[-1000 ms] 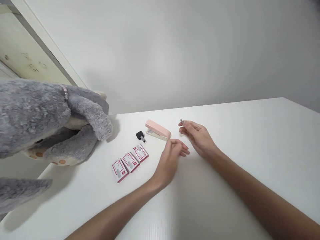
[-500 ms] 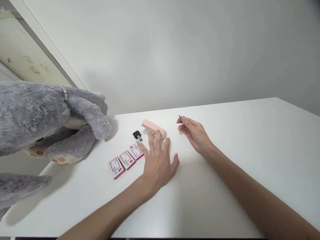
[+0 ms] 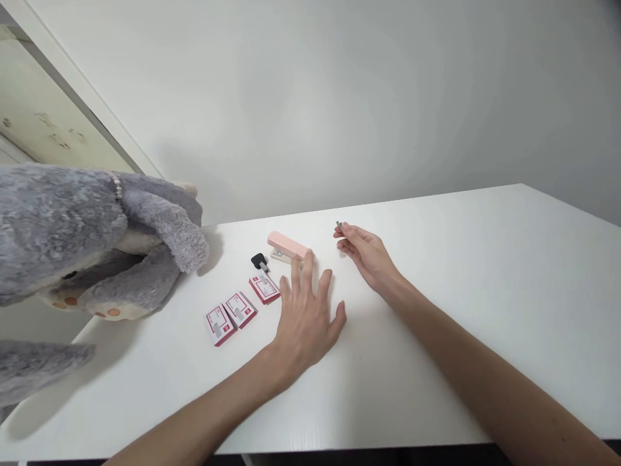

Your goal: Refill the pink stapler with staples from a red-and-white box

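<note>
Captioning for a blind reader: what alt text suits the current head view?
A right hand pinches a small grey piece at a white table; the left hand is open near a pink stapler and three boxes. A plush toy is at left.

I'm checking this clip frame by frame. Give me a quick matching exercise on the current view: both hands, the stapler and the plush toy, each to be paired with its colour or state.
Column one
1. Left hand
2. Right hand
3. Stapler
4. Plush toy

Column two
A. Pink on top, cream below
B. Holding a small grey piece between thumb and fingers
C. Grey and furry, at the picture's left edge
D. Fingers spread, back of the hand turned up

Right pairs: 1-D, 2-B, 3-A, 4-C
</note>
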A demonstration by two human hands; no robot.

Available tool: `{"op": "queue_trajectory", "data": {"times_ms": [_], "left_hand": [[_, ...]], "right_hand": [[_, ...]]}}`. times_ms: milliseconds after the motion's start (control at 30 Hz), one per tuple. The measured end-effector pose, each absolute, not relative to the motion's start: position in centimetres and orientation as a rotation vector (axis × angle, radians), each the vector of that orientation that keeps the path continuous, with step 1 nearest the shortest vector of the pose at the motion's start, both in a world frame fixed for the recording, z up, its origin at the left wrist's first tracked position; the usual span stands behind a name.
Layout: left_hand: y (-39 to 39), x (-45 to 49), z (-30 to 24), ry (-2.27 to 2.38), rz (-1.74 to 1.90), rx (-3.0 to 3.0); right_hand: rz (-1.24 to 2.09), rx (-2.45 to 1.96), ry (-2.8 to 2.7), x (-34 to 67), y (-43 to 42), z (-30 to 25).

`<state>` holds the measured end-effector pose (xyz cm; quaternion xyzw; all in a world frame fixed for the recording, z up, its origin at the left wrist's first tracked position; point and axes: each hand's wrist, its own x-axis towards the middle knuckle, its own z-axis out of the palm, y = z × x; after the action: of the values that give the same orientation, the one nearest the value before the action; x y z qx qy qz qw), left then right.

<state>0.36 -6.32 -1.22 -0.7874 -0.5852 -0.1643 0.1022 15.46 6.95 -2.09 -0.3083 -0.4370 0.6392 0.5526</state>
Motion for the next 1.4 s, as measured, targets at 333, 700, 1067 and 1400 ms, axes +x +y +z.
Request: {"op": "queue_trajectory", "data": {"times_ms": [333,700,1067,1400], "left_hand": [[-6.2,0.0,-1.7,-1.851,-0.518,-2.203],[-7.4,1.2,-1.3,-1.500,-0.669,-2.502],[-6.0,-0.1,-1.7,-1.658,-0.627,-2.317],[-5.4,0.0,-1.5,-1.649,-1.272,-2.662]], "right_hand": [[1.490,-0.768,-1.051,15.6,7.1,-2.2],[1.492,-0.748,-1.040,15.3,7.3,-2.6],[1.494,-0.766,-1.038,15.4,7.1,-2.0],[1.542,-0.708,-1.004,15.7,7.2,-1.6]]}}
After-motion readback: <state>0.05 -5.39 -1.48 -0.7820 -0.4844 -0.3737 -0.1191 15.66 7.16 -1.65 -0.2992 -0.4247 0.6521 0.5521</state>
